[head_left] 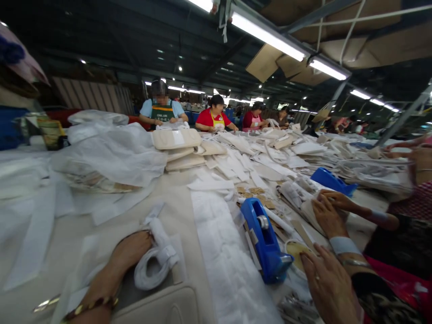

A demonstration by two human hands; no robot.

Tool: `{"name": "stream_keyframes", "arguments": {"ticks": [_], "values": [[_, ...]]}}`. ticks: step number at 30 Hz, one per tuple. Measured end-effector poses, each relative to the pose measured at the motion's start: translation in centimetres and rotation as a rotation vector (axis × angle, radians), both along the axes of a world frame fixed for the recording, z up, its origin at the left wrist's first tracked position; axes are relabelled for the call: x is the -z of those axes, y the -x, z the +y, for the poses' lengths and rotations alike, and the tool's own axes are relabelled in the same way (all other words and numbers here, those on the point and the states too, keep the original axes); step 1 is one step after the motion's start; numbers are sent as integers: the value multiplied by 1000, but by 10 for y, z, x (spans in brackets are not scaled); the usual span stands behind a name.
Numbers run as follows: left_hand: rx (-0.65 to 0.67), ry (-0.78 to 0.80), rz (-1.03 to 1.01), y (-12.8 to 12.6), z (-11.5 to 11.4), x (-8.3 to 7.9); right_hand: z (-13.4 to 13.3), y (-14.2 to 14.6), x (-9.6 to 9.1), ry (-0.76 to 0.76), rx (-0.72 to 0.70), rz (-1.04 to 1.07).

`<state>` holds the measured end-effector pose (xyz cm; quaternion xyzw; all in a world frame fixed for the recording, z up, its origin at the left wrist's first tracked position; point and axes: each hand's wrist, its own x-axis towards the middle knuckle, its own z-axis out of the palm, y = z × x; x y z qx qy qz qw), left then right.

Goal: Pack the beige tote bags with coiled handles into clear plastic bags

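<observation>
My left hand (133, 247), with a bracelet at the wrist, is closed on a coiled white strap (151, 270) that looks wrapped in soft white sheet; its fingertips are hidden behind the wrapping. Below the coil lies a beige padded bag (168, 306), cut off by the bottom edge. At lower right my right hand (329, 283) is open, fingers stretched out. Its fingertips are beside a yellowish tape roll (297, 252); whether they touch it I cannot tell. Just left of that hand stands a blue tape dispenser (265, 243).
White sheeting (222, 252) runs down the table's middle. Beige pieces (177, 138) are stacked behind, beside a plastic-covered heap (111, 148). At right, a co-worker's hands (329, 213) work on a wrapped piece near another blue dispenser (332, 180). Several people sit across the table.
</observation>
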<state>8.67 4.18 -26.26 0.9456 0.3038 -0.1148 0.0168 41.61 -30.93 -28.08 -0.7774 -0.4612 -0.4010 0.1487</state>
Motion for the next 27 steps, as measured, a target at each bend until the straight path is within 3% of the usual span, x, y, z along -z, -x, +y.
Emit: {"name": "stream_keyframes", "arguments": {"ticks": [3,6,10,13,17,22,25,27], "values": [[-41,12,33,0,-1,-2,32,44,-20,-79,-317,50],[-73,11,25,0,-3,-3,80,87,-18,34,-557,194],[-108,-3,-20,0,-7,-6,144,112,0,196,-535,228],[-143,-7,-28,0,-10,-7,170,113,12,359,-481,220],[-182,2,-25,-2,-12,-10,170,119,19,470,-513,262],[-197,22,-51,-3,-16,-15,161,134,18,423,-628,310],[-201,33,-95,-1,-16,-14,177,136,11,392,-562,376],[-190,43,-153,0,-15,-13,195,136,5,455,-513,414]]}}
